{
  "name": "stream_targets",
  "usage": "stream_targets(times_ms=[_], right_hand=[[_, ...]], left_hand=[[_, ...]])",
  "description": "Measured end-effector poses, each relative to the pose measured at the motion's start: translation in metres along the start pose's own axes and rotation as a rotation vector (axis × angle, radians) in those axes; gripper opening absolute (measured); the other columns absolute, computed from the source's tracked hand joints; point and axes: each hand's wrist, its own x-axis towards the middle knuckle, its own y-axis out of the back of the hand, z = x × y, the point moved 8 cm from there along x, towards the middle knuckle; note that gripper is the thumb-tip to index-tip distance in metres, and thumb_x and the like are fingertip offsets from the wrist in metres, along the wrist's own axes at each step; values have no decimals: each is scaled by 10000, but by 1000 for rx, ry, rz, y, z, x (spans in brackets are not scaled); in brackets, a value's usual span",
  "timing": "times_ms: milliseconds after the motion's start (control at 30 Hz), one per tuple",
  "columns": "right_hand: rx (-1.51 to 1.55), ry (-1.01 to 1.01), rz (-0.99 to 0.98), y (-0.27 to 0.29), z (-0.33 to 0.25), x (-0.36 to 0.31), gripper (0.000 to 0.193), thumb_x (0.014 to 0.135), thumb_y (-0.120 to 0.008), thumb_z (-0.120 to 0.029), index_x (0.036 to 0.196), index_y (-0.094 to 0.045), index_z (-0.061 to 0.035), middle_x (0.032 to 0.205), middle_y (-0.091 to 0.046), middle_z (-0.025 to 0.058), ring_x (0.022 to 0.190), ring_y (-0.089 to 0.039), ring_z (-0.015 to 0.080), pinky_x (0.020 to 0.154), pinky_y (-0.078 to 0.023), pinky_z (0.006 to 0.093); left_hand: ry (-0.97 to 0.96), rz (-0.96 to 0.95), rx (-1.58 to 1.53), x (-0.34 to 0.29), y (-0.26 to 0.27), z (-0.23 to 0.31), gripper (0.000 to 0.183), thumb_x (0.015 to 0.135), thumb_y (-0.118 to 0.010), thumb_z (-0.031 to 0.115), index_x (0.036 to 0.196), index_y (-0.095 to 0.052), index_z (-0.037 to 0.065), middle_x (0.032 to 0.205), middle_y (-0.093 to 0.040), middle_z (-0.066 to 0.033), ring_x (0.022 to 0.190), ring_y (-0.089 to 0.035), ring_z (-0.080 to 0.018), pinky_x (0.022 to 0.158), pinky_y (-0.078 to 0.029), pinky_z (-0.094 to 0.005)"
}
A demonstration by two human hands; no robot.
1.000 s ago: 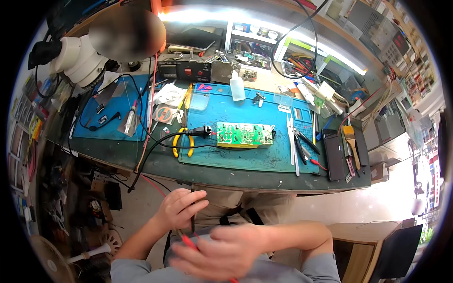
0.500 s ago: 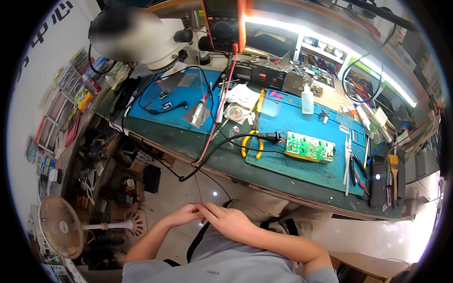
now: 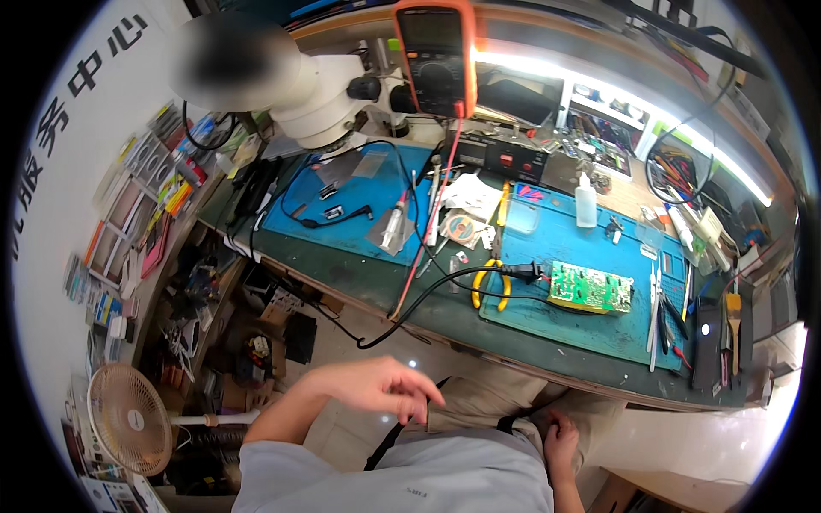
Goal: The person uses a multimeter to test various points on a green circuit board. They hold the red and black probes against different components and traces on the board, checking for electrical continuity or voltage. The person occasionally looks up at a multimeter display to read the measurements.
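Note:
My left hand [image 3: 376, 389] hangs in the air in front of my body, short of the bench edge. Its fingers are loosely bent and apart, slightly blurred, with nothing in them. Against my thigh, at the right of my lap, rests my right hand [image 3: 561, 438]; its relaxed fingers are a little apart and I see nothing held. On the bench beyond both hands lies a green circuit board [image 3: 590, 288] with its soldered face up. A black power cord [image 3: 419, 305] with a plug [image 3: 523, 272] runs to its left end. Yellow-handled pliers [image 3: 491, 286] lie beside the plug.
Blue work mats [image 3: 547, 329] cover much of the bench. Tweezers [image 3: 654, 316], black pliers [image 3: 673, 318] and a brush [image 3: 733, 321] lie to the right. Behind stand a squeeze bottle [image 3: 586, 203], an orange multimeter [image 3: 436, 64] and a microscope [image 3: 321, 98]. A fan [image 3: 130, 419] stands lower left.
My hands were together over my lap and have come apart. The right hand has moved right to my thigh; the left is now raised alone. The view has shifted slightly.

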Motion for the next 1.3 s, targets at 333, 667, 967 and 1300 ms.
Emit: stream_targets(times_ms=[333,667,967,1300], right_hand=[[85,34,82,29,0,11,383,796,-522,95,1096,-713,-47,879,-720,137,831,-706,334,765,-566,444],[-425,-51,378,82,43,17,330,853,-589,-39,1162,-702,-20,1332,-585,212,1254,-509,439,1072,-422,528],[-258,-90,334,51,57,13,385,820,-616,-71,1183,-745,-94,1329,-604,165,1263,-507,401,1101,-389,519],[-300,-21,346,61,76,5,379,808,-583,-88,1152,-739,-47,1317,-609,163,1242,-512,404,1094,-396,515]], left_hand=[[-467,657,86,7,98,50,389,851,-385,-116,1056,-686,21,996,-689,-61,743,-594,-90,689,-481,-233],[-667,1409,464,-7,165,27,256,982,-446,-93,1156,-615,-11,1083,-634,-72,943,-594,-144,879,-497,-285],[-599,1493,423,-14,176,17,225,1038,-558,37,1257,-605,15,1109,-651,-69,1000,-606,-171,877,-494,-312],[-482,1833,270,-116,356,-14,364,960,-630,103,1312,-617,8,1226,-690,-102,1046,-668,-205,851,-534,-341]])
